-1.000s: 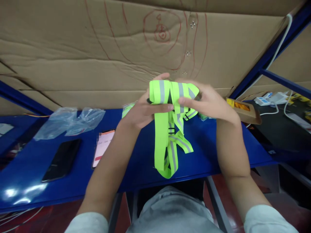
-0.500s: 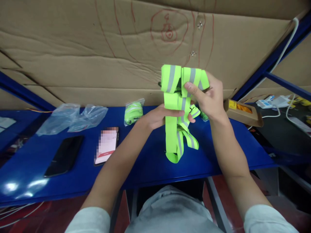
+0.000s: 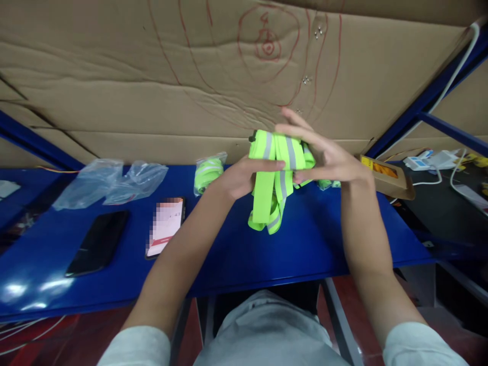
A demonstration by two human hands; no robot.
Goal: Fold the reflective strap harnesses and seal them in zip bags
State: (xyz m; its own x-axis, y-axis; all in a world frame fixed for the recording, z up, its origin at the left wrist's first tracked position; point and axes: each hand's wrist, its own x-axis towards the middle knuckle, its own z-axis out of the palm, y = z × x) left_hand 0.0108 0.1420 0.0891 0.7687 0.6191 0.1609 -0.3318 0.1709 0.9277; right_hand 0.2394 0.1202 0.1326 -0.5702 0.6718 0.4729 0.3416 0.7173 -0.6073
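Observation:
A bundle of neon yellow-green reflective straps [image 3: 292,152] with grey stripes is held up over the blue table. Its upper part is folded into flat layers, and loops hang below. My left hand [image 3: 244,178] is closed on its left side, a finger lying across the front. My right hand [image 3: 328,152] spans the right side, with one finger pressed along the lower edge of the fold and others stretched over the top. A small black piece shows at the upper left corner of the fold. The palm side of the left hand is hidden.
On the blue table [image 3: 305,249] lie a black phone [image 3: 98,243], a lit phone [image 3: 166,226], clear plastic bags [image 3: 110,184] and a bagged green bundle [image 3: 209,174]. Another green bundle [image 3: 328,184] is partly behind my right hand. An open cardboard box [image 3: 389,178] sits right. Cardboard [image 3: 190,101] stands behind.
The upper strap section has come down over the front, making the bundle shorter and more compact. My right hand has shifted its hold, its fingers now stretched across the top. The hanging loops sit higher.

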